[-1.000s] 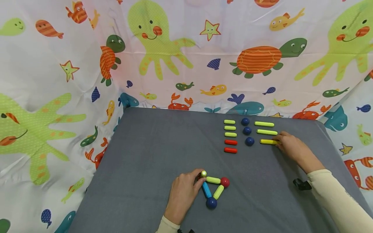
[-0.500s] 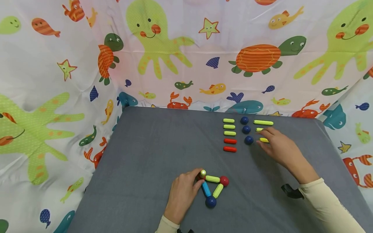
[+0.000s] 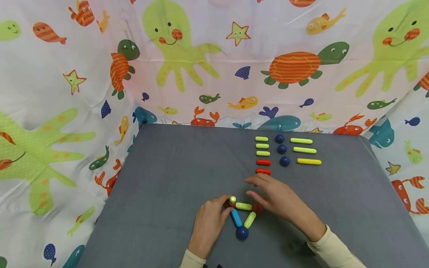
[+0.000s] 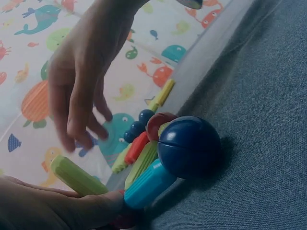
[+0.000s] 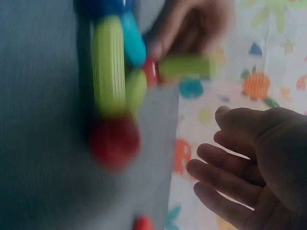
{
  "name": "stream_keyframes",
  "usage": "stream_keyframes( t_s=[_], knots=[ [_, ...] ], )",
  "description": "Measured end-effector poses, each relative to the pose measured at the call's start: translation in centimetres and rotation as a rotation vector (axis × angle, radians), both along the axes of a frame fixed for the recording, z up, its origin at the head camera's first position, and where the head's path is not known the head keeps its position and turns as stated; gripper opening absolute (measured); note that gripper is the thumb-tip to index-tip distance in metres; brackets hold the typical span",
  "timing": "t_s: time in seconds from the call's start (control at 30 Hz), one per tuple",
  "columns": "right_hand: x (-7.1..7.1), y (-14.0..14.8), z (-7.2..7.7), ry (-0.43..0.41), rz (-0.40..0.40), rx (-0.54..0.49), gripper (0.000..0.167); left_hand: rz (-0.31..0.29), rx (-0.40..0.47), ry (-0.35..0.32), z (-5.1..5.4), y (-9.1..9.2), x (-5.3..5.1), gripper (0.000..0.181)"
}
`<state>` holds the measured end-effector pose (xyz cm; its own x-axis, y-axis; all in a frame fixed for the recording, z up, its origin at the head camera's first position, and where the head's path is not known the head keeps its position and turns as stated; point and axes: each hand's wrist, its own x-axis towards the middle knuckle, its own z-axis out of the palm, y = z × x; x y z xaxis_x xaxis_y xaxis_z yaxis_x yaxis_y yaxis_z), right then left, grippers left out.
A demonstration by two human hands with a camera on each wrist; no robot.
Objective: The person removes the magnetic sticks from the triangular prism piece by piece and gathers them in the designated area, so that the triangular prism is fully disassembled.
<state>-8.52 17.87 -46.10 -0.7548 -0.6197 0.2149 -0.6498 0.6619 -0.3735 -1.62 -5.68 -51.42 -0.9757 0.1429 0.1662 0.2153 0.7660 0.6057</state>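
A triangle of magnetic rods and balls lies on the grey cloth. Its corners are a dark blue ball point(image 3: 242, 233), a red ball point(image 3: 257, 207) and another red ball point(image 5: 151, 72). One light blue rod point(image 3: 236, 217) and two yellow-green rods point(image 3: 250, 220) form the sides. My left hand point(image 3: 209, 223) pinches the left red ball, mostly hidden by its fingers. From that ball a short yellow-green rod point(image 4: 76, 176) stands up. My right hand point(image 3: 281, 201), fingers spread and holding nothing, hovers above and right of the triangle, partly over the right red ball.
Behind, short yellow-green rods point(image 3: 262, 146) and red rods point(image 3: 263, 162) lie in a column. Beside them are three dark blue balls point(image 3: 282, 149) and three longer rods point(image 3: 304, 150), the nearest yellow. A sea-animal curtain point(image 3: 201, 48) encloses the grey table point(image 3: 167, 167).
My right hand has let go of the long yellow rod, now fully visible in its row, and moved left and nearer to the triangle. My left hand stays at its corner.
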Motion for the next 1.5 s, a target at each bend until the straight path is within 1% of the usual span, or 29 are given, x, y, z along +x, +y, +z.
stream_keyframes(
  t_s=[0.17, 0.3, 0.43, 0.6, 0.87, 1.03, 1.17, 1.23, 1.33, 1.4, 1.5],
  knots=[
    [1.2, -2.8, -1.0, -0.074, 0.085, -0.054, 0.035, -0.005, -0.006, -0.006, 0.0, -0.2, -0.3, 0.022],
    [1.9, -4.0, -2.0, -0.091, 0.121, -0.088, 0.031, 0.000, -0.037, 0.005, -0.1, -0.3, -0.3, 0.021],
    [2.6, -4.6, -2.8, -0.070, 0.110, -0.108, 0.031, 0.003, -0.050, 0.000, -0.2, -0.4, -0.2, 0.020],
    [3.1, -4.7, -3.3, -0.047, 0.077, -0.124, 0.032, 0.012, -0.036, -0.008, -0.2, -0.4, -0.2, 0.019],
    [3.8, -4.7, -3.3, -0.086, 0.055, -0.148, 0.026, 0.017, -0.029, -0.030, -0.1, -0.3, -0.2, 0.026],
    [3.8, -4.4, -3.4, -0.106, 0.057, -0.162, 0.024, 0.011, -0.033, -0.028, 0.0, -0.3, -0.2, 0.026],
    [3.8, -4.2, -3.3, -0.155, 0.059, -0.178, 0.024, 0.012, -0.031, -0.035, 0.1, -0.2, -0.2, 0.025],
    [3.6, -3.9, -3.1, -0.187, 0.056, -0.199, 0.024, 0.015, -0.030, -0.045, 0.0, -0.2, -0.2, 0.025],
    [3.2, -3.3, -2.7, -0.199, 0.042, -0.232, 0.025, 0.018, -0.026, -0.059, 0.0, -0.1, -0.1, 0.024],
    [2.8, -2.8, -2.4, -0.169, 0.026, -0.240, 0.027, 0.020, -0.024, -0.063, 0.0, -0.1, -0.1, 0.025],
    [2.1, -1.8, -2.1, -0.065, -0.007, -0.217, 0.032, 0.027, -0.034, -0.060, 0.0, -0.1, 0.0, 0.025]
  ],
)
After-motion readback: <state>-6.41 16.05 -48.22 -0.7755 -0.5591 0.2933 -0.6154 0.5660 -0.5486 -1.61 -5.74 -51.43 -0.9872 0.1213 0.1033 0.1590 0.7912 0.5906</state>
